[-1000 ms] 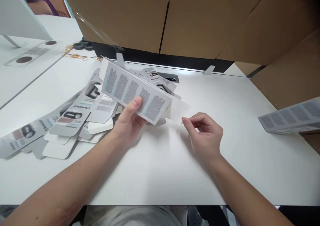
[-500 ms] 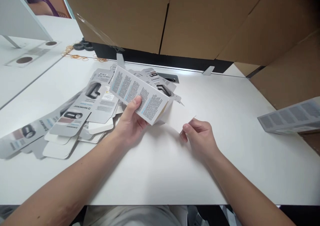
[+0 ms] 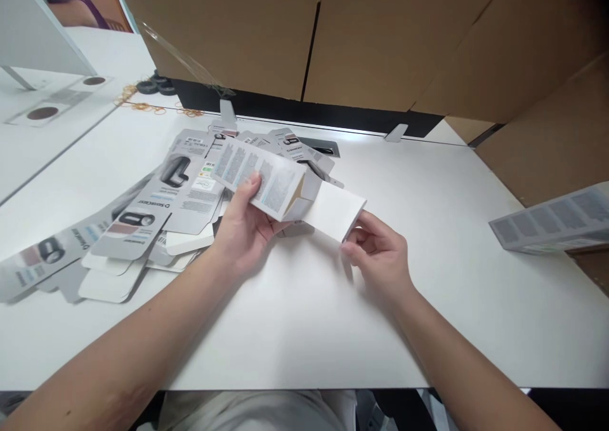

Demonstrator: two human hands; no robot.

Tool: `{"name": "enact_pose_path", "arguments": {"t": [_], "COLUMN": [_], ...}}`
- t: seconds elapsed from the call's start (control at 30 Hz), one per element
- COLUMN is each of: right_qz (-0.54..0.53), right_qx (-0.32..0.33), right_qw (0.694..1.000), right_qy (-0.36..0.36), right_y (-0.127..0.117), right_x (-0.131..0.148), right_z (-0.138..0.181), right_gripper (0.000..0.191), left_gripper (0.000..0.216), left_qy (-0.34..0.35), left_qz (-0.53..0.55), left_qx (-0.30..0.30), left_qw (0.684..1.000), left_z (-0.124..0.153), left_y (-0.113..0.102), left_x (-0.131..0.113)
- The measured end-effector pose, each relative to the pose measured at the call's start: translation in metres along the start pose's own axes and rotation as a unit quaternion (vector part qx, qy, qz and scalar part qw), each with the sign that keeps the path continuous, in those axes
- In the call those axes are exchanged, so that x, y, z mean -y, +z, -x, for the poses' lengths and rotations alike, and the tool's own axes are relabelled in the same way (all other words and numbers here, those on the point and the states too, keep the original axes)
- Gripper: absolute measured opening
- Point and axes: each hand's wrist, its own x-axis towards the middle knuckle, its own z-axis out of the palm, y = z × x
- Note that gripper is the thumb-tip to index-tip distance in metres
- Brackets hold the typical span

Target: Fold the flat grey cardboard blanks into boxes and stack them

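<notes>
My left hand [image 3: 245,231] grips a printed cardboard box [image 3: 259,177], its thumb on the text-covered face and the other fingers underneath. The box is folded into shape, and its right end gapes. From that end a white flap [image 3: 335,212] sticks out, with a creased tip. The fingers of my right hand [image 3: 378,247] pinch this tip. Behind and left of the box lies a pile of flattened printed cartons [image 3: 178,186], partly covered by the box and my left hand.
Another printed box [image 3: 552,218] stands at the right, near brown cardboard [image 3: 561,126]. Large brown cardboard [image 3: 380,44] walls off the back of the white table [image 3: 466,291]. Rubber bands [image 3: 147,107] and black rolls [image 3: 155,85] lie at the back left. A person's arm [image 3: 73,13] shows top left.
The box has turned so its open end and the inside of the white flap face me more. My right fingers have shifted along the flap's tip, which is now bent over.
</notes>
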Motion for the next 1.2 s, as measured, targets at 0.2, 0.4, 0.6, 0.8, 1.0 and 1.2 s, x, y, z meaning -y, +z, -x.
{"name": "enact_pose_path", "arguments": {"t": [0.2, 0.4, 0.6, 0.8, 1.0, 1.2], "right_qz": [0.124, 0.140, 0.214, 0.237, 0.214, 0.209], "right_qx": [-0.049, -0.096, -0.084, -0.080, -0.078, -0.085], "right_qw": [0.976, 0.952, 0.938, 0.919, 0.929, 0.932], "right_qy": [-0.174, -0.256, -0.258, -0.304, -0.292, -0.285], "right_y": [0.002, -0.001, -0.003, 0.000, 0.002, 0.004], "right_x": [-0.015, -0.019, -0.012, -0.009, -0.007, -0.009], "right_z": [0.010, 0.010, 0.007, 0.004, 0.005, 0.008], "right_gripper": [0.069, 0.086, 0.078, 0.080, 0.081, 0.081], "left_gripper": [0.063, 0.068, 0.067, 0.069, 0.071, 0.089], "left_qy": [-0.021, -0.071, -0.066, -0.061, -0.056, -0.037], "left_qz": [-0.001, -0.045, -0.114, -0.131, -0.153, -0.171], "left_qx": [0.017, 0.068, 0.107, 0.102, 0.099, 0.103], "left_qw": [1.000, 0.994, 0.986, 0.984, 0.982, 0.979], "left_z": [0.000, 0.009, 0.015, 0.015, 0.015, 0.014], "left_y": [0.000, 0.007, 0.008, 0.008, 0.008, 0.010], "left_x": [0.002, 0.017, 0.026, 0.024, 0.022, 0.022]}}
